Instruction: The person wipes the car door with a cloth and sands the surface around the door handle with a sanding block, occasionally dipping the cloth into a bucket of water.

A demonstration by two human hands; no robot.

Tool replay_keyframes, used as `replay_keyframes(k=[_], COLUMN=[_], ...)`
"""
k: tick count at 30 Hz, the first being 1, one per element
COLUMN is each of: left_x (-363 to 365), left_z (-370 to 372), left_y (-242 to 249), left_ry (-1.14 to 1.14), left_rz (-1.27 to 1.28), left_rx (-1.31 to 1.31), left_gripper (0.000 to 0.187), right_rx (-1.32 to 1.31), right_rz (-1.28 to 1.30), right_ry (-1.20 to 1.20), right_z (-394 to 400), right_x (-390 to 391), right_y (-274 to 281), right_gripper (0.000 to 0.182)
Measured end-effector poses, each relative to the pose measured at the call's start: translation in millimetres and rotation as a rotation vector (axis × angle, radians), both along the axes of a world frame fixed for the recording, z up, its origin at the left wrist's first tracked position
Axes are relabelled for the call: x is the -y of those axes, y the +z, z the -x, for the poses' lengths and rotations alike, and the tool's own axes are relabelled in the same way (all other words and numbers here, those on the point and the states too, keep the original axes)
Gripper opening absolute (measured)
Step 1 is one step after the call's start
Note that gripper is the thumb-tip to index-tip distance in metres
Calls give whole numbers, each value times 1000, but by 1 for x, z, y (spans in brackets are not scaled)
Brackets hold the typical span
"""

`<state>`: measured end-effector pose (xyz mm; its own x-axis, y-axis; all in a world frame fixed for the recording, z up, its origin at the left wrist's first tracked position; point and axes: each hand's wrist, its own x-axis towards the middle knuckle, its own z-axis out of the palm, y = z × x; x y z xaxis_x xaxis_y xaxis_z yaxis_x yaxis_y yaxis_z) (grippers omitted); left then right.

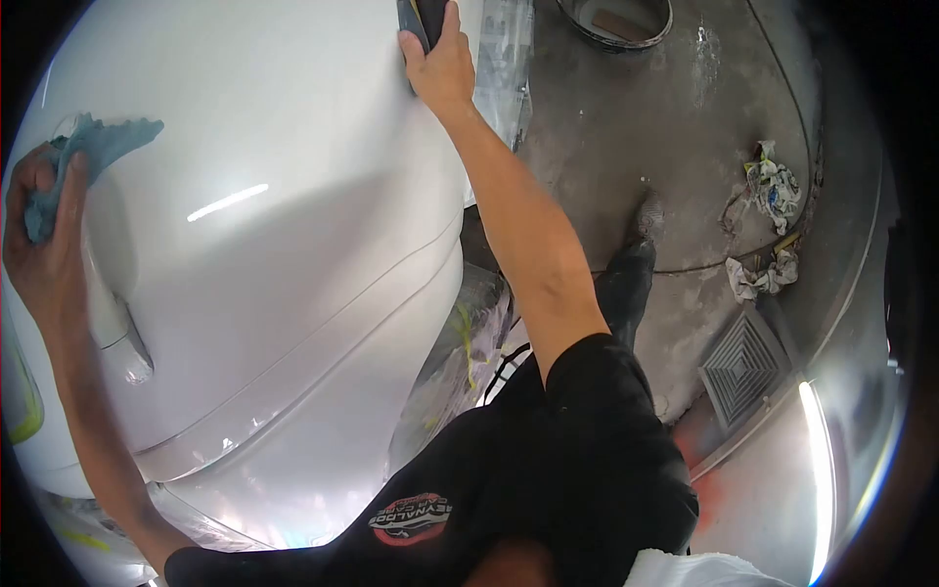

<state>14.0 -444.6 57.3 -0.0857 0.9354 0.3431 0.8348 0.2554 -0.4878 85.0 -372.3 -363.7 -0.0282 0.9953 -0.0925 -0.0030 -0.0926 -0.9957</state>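
My left hand (54,230) is closed around a crumpled blue-green cloth (103,147) at the far left, against the glossy white car body (313,108). Just below that hand, a white door handle (122,338) sticks out from the panel. At the top, my right hand (445,73) grips a dark sanding block (424,22) with a thin yellowish line along it. The block rests at the edge of the white panel, and its upper end is cut off by the frame.
Clear plastic sheeting (501,73) hangs along the car's side. A black bucket (641,45) holding a brown block stands on the grey floor (606,127). Crumpled paper (773,186) and a square floor vent (743,367) lie to the right. My foot (649,217) is on the floor.
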Motion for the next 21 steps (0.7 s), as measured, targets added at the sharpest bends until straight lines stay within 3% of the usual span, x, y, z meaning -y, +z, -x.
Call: replay_keyframes(k=[2,6,7,9,10,12,15,18,21], left_x=[1,-5,-4,2,2,1,-8,-6,-7], left_z=[9,-2,4,21,16,0,6,-7,-9], left_y=[2,-2,2,12,10,4,11,-4,0], left_ry=[-1,-116,-78,-2,-4,-14,-236,-49,-44], left_rz=[58,61,84,141,140,105,214,41,86], left_rx=[102,32,58,102,44,-75,190,189,238], left_gripper=[33,31,29,25,23,19,18,14,16], right_rx=[-12,-194,-231,-153,-106,13,72,42,-133], right_rz=[63,-159,-156,-126,12,-5,10,29,27], right_ry=[41,69,75,80,100,21,3,104,195], right_z=[-6,-19,-25,-12,-13,-4,-3,-13,-35], right_x=[-1,162,169,123,76,-12,-40,65,158], right_y=[8,23,27,2,1,-28,-36,-24,-17], right_gripper=[85,85,85,85,83,83,85,86,85])
